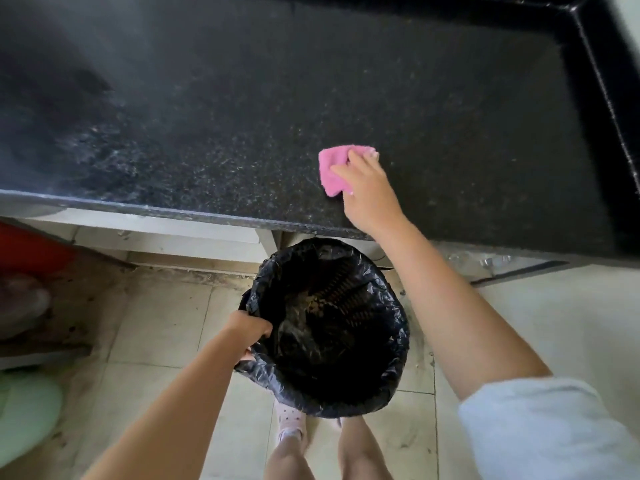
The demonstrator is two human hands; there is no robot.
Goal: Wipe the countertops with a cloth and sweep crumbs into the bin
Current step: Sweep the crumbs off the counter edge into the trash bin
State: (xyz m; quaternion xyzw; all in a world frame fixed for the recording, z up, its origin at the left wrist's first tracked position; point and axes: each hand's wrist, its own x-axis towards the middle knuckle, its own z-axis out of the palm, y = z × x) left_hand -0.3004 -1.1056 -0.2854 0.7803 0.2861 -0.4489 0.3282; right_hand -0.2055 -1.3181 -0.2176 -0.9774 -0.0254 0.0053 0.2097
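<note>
Near the front edge of the black speckled surface [311, 98], our right hand [367, 188] presses the folded pink cloth [330, 168] flat, fingers [360, 157] fairly straight and spread over it, with the thumb side hidden from us. Below the edge, our left hand [251, 332] grips the rim of the bin [398, 341], fingers curled round the black liner [381, 282], holding its mouth just under the overhang.

We judge the step to be the sweep itself: drawing crumbs toward the edge and over into the bin. To do it well, we should keep the cloth flat with even pressure and pull it in one steady stroke toward us, so the leading fold gathers the bits instead of scattering them. The bin sits a little left of the cloth, so we either angle the stroke leftward or slide the bin right until its mouth lies directly under the point where the cloth will cross the edge. A slow finish at the lip helps crumbs drop instead of flicking onto the tiled floor [156, 323].
</note>
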